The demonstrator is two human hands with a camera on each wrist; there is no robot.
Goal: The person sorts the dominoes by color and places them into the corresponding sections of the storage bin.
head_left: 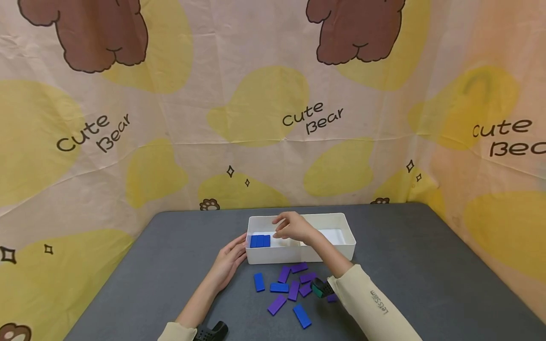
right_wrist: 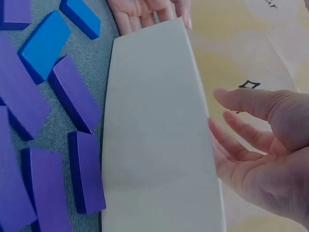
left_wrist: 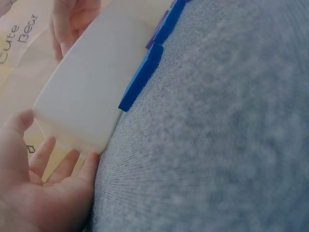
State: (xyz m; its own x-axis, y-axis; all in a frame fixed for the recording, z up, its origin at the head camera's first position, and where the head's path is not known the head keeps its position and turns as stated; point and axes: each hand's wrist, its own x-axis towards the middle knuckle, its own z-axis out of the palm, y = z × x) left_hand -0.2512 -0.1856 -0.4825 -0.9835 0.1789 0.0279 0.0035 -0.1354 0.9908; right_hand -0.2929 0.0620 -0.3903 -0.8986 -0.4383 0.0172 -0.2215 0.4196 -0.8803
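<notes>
The left hand [head_left: 227, 266], fingers extended, touches the left end of a white box [head_left: 279, 256]; the right hand [head_left: 295, 227], fingers parted and empty, is over it. Blue blocks [head_left: 260, 241] lie inside at left, purple blocks [head_left: 294, 291] in front.

We see soft, even light across the left hand [head_left: 229, 264] and right hand [head_left: 294, 227], a faint shadow on the tabletop [head_left: 409, 265] under the right sleeve [head_left: 371, 303], orange tint on the backdrop [head_left: 260, 161] farther right, and, in our left wrist view, blurred tabletop beside the hand.
</notes>
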